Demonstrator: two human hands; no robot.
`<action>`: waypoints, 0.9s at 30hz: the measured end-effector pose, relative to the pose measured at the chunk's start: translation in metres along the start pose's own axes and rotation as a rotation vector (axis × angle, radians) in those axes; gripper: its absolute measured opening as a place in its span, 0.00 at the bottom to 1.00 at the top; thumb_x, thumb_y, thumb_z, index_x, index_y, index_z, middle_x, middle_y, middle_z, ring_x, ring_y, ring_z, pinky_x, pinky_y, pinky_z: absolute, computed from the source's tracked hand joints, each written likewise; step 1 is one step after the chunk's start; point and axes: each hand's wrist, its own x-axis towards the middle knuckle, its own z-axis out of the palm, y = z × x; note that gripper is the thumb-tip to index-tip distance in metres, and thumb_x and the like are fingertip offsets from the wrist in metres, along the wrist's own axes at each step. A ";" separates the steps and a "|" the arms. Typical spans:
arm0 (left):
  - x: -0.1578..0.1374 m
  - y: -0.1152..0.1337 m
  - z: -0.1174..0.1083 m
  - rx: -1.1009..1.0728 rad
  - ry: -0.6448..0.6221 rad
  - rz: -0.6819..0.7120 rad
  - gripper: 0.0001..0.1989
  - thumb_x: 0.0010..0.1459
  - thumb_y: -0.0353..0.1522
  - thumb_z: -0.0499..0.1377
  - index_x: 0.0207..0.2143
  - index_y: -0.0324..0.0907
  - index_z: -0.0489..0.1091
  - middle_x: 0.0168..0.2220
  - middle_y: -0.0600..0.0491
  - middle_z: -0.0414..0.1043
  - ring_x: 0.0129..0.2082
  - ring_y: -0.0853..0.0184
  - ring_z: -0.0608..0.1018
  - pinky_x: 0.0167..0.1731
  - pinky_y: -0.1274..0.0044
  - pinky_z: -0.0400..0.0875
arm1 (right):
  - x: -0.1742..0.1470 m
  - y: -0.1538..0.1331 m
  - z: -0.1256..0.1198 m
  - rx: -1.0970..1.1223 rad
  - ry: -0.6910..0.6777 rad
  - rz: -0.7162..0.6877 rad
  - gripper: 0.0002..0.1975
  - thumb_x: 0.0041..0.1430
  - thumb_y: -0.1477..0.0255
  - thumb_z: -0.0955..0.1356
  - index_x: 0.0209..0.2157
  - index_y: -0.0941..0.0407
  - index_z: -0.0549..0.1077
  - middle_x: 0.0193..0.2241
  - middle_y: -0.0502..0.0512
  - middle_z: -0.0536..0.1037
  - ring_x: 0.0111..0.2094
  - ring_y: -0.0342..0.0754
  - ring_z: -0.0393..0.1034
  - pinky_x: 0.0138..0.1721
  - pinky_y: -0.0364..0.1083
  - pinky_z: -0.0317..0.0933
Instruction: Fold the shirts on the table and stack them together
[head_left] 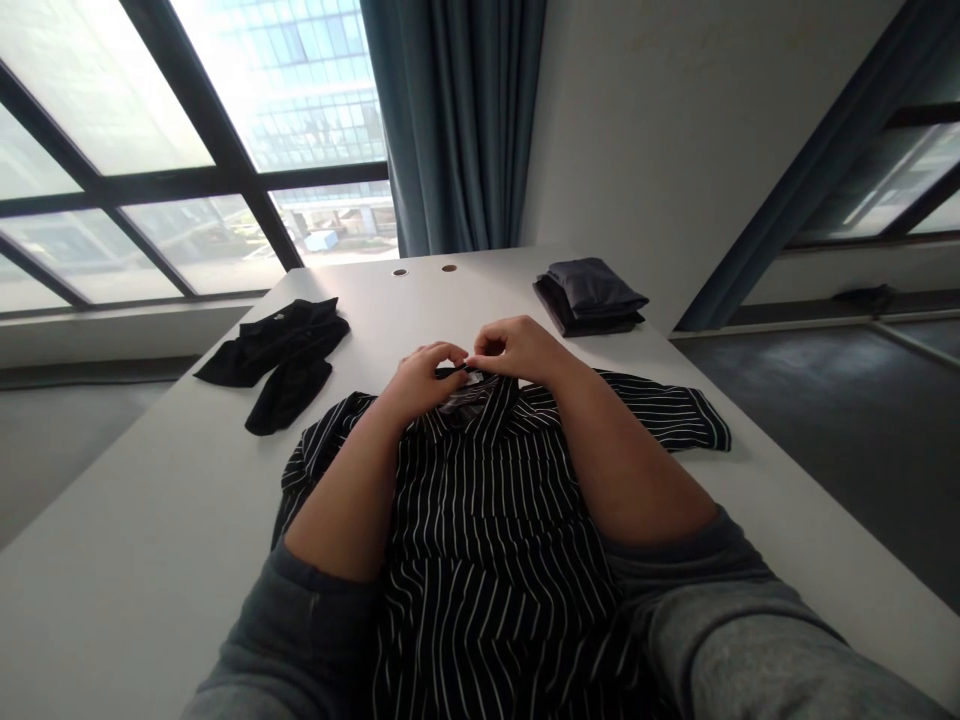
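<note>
A black shirt with white stripes lies spread on the white table, its collar at the far end and one sleeve stretched out to the right. My left hand pinches the back of the collar between thumb and fingers. Right beside it, my right hand grips the same collar edge, the fingertips of both hands almost meeting. Part of the shirt's left side is covered by my left forearm.
Crumpled black clothing lies at the left of the white table. Folded dark garments are stacked at the back right. Two round holes pierce the far tabletop. Beyond stand a window, a blue curtain and a wall.
</note>
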 end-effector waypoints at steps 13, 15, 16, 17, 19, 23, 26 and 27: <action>0.000 0.014 -0.004 0.284 0.160 -0.087 0.06 0.65 0.35 0.62 0.43 0.49 0.78 0.43 0.51 0.83 0.41 0.61 0.81 0.42 0.70 0.73 | 0.005 -0.007 0.000 -0.246 0.148 -0.088 0.08 0.54 0.82 0.69 0.31 0.55 0.78 0.34 0.53 0.77 0.37 0.48 0.70 0.42 0.48 0.64; -0.001 0.011 -0.009 0.379 0.189 -0.141 0.07 0.66 0.36 0.61 0.44 0.49 0.78 0.44 0.50 0.82 0.41 0.59 0.81 0.41 0.70 0.72 | 0.006 -0.004 0.001 -0.267 0.211 -0.081 0.08 0.55 0.82 0.69 0.31 0.54 0.78 0.35 0.53 0.76 0.37 0.49 0.70 0.43 0.48 0.64; -0.001 0.009 -0.013 0.418 0.202 -0.176 0.07 0.66 0.36 0.61 0.43 0.49 0.78 0.44 0.50 0.82 0.42 0.58 0.81 0.41 0.70 0.72 | 0.006 -0.002 0.001 -0.279 0.240 -0.073 0.08 0.55 0.82 0.69 0.32 0.54 0.78 0.35 0.53 0.76 0.38 0.49 0.70 0.43 0.49 0.64; -0.001 0.007 -0.017 0.450 0.218 -0.218 0.08 0.66 0.37 0.60 0.43 0.49 0.79 0.44 0.50 0.82 0.42 0.57 0.81 0.40 0.69 0.72 | 0.007 0.000 0.001 -0.291 0.267 -0.060 0.09 0.56 0.82 0.69 0.32 0.54 0.79 0.35 0.53 0.76 0.38 0.49 0.70 0.43 0.49 0.64; -0.002 0.003 -0.026 0.498 0.238 -0.315 0.08 0.66 0.36 0.59 0.43 0.49 0.79 0.44 0.49 0.82 0.43 0.56 0.81 0.41 0.69 0.72 | 0.007 0.005 0.001 -0.311 0.319 -0.021 0.08 0.56 0.81 0.69 0.32 0.54 0.79 0.34 0.54 0.76 0.38 0.50 0.70 0.43 0.49 0.63; -0.003 -0.003 -0.042 0.495 0.245 -0.480 0.11 0.64 0.34 0.58 0.45 0.50 0.78 0.45 0.49 0.83 0.45 0.53 0.81 0.44 0.66 0.73 | 0.008 0.015 -0.001 -0.319 0.402 0.068 0.08 0.55 0.81 0.69 0.31 0.55 0.78 0.33 0.54 0.77 0.36 0.50 0.70 0.42 0.50 0.64; -0.004 -0.001 -0.045 0.437 0.266 -0.514 0.12 0.63 0.34 0.58 0.47 0.50 0.77 0.45 0.50 0.82 0.46 0.54 0.81 0.46 0.65 0.73 | 0.009 0.018 0.000 -0.326 0.425 0.113 0.07 0.56 0.80 0.69 0.33 0.55 0.78 0.33 0.55 0.78 0.36 0.51 0.71 0.42 0.50 0.64; -0.005 0.000 -0.045 0.426 0.275 -0.502 0.12 0.62 0.33 0.58 0.47 0.50 0.76 0.45 0.50 0.82 0.46 0.55 0.81 0.46 0.65 0.73 | 0.009 0.018 0.001 -0.333 0.428 0.124 0.07 0.57 0.80 0.69 0.34 0.54 0.78 0.33 0.55 0.78 0.36 0.51 0.71 0.42 0.50 0.65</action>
